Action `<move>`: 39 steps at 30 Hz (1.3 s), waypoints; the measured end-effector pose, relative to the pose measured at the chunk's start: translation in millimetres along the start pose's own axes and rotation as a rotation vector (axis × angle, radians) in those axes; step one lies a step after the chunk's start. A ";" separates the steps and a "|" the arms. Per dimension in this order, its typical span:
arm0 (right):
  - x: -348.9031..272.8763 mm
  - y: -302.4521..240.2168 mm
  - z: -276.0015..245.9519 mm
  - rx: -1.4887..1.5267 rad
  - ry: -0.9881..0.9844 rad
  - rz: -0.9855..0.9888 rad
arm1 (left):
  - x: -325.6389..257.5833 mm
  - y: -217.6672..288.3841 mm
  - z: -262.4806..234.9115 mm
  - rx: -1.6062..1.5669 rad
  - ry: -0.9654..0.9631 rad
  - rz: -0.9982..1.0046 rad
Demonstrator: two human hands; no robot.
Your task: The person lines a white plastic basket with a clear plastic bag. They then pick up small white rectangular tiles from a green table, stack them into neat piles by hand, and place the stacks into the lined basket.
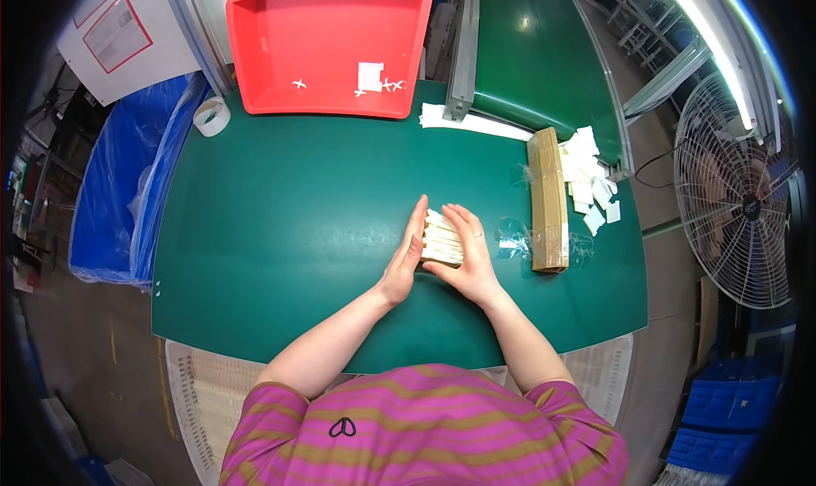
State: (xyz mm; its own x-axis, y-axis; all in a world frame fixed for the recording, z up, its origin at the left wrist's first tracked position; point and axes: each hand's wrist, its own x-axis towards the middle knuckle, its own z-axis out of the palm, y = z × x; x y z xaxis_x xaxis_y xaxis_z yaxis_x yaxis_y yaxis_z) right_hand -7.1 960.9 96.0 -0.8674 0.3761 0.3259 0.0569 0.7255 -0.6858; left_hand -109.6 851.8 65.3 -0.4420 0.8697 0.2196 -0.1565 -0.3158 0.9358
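A small stack of pale cream flat cards is being squared up right in the middle of the dark green table top, pretty much straight ahead of the person in the pink and tan striped shirt. The left hand is held flat and on edge, fingers straight and pressed together, laid against the left side of the stack like a little wall. The right hand is draped over the top and right side, fingers slightly spread and curved down onto the cards, so the stack is squeezed between the two palms rather than pinched by fingertips. Just to the right, some crumpled clear plastic wrap can be seen, and beside that a long brown cardboard box is lying lengthwise. A loose heap of white cards is scattered past the box near the table's right edge. At the far edge, a shallow red plastic tray with a few white bits in it is parked, with a roll of clear tape off to its left. A big wire-cage fan is standing off on the right.
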 end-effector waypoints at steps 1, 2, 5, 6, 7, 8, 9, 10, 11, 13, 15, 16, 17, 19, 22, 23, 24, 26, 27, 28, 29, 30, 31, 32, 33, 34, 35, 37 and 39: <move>0.4 -3.7 1.0 -0.060 0.023 -0.045 | 0.3 -0.8 0.1 -0.020 0.005 0.003; 1.1 -4.9 2.5 -0.074 0.034 -0.043 | 0.2 0.2 -0.7 -0.013 -0.016 0.002; 0.9 -3.2 4.0 -0.109 0.066 -0.032 | 1.0 2.8 -0.1 -0.014 -0.046 0.005; 0.6 0.1 5.7 -0.108 0.072 -0.024 | 1.7 1.5 0.2 -0.027 -0.029 0.007; 0.5 2.0 6.6 -0.108 0.078 -0.015 | 2.1 0.9 0.4 -0.040 -0.012 0.010; 1.0 2.2 6.9 -0.124 0.093 -0.034 | 2.1 1.4 0.1 -0.022 -0.026 0.013; 1.4 2.3 7.4 -0.142 0.108 -0.054 | 1.9 1.7 -0.4 -0.005 -0.039 0.018; 1.5 2.1 8.1 -0.159 0.122 -0.074 | 1.7 1.7 -0.6 0.012 -0.053 0.023; 1.7 0.3 8.3 -0.157 0.130 -0.058 | 1.5 0.9 -0.3 0.013 -0.037 0.025; 2.9 -5.0 7.2 -0.153 0.143 -0.028 | 0.8 -1.0 0.4 0.012 -0.004 0.027; 2.0 -0.7 8.0 -0.130 0.112 -0.022 | 0.2 -1.1 -0.4 0.015 -0.025 0.029; 1.8 0.7 8.2 -0.119 0.099 -0.020 | -0.1 -0.8 -0.8 0.017 -0.037 0.030; 1.6 -0.7 7.6 -0.123 0.101 -0.021 | -0.3 -0.1 -0.7 0.013 -0.041 0.026; 1.9 -3.9 5.8 -0.130 0.105 -0.021 | 0.2 2.0 -0.4 0.006 -0.049 0.015; 2.3 -4.8 5.1 -0.125 0.109 -0.017 | 0.2 6.4 0.9 0.071 -0.054 0.006; 2.4 -4.4 4.8 -0.124 0.103 -0.017 | 0.1 7.0 1.5 0.067 -0.053 0.000; 2.5 -3.0 4.9 -0.123 0.099 -0.018 | 0.1 7.4 2.1 0.064 -0.052 -0.003; 1.7 -0.6 5.1 -0.121 0.095 -0.015 | 0.8 7.8 2.9 0.048 -0.059 -0.011; 2.1 0.0 5.8 -0.117 0.096 -0.011 | 1.8 8.4 2.0 0.037 -0.067 -0.017; 2.2 0.5 5.6 -0.113 0.097 -0.007 | 2.7 9.0 1.6 0.026 -0.074 -0.022; 1.8 0.7 4.5 -0.120 0.091 -0.010 | 2.8 9.6 2.2 0.021 -0.075 -0.035; 1.1 0.7 3.5 -0.127 0.086 -0.014 | 2.5 10.4 2.7 0.018 -0.076 -0.048; 0.6 0.4 2.5 -0.134 0.081 -0.019 | 2.6 10.9 3.0 0.015 -0.076 -0.061; 0.6 -0.3 1.5 -0.128 0.075 -0.017 | 3.6 9.5 2.0 0.035 -0.073 -0.073; -0.1 -1.0 1.3 -0.121 0.068 -0.013 | 4.1 7.1 0.5 0.055 -0.069 -0.088; -0.6 -1.3 0.9 -0.114 0.061 -0.010 | 4.7 6.2 0.1 0.075 -0.065 -0.103; -0.1 -0.7 0.0 -0.106 0.069 -0.030 | 5.3 6.3 1.4 0.135 -0.064 -0.105; 0.5 1.4 0.6 -0.081 0.087 -0.066 | 5.1 9.4 6.1 0.258 -0.062 -0.118; -1.3 3.5 1.0 -0.073 0.120 -0.130 | 4.0 10.5 9.6 0.279 -0.033 -0.098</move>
State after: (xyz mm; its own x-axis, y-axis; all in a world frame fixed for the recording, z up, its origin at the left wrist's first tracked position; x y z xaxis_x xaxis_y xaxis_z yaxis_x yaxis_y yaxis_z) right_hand -6.3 962.3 92.6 -0.8047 0.3391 0.4872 -0.0123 0.8111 -0.5848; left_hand -104.5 855.6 78.6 -0.4071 0.9043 0.1286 0.0532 -0.1171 0.9917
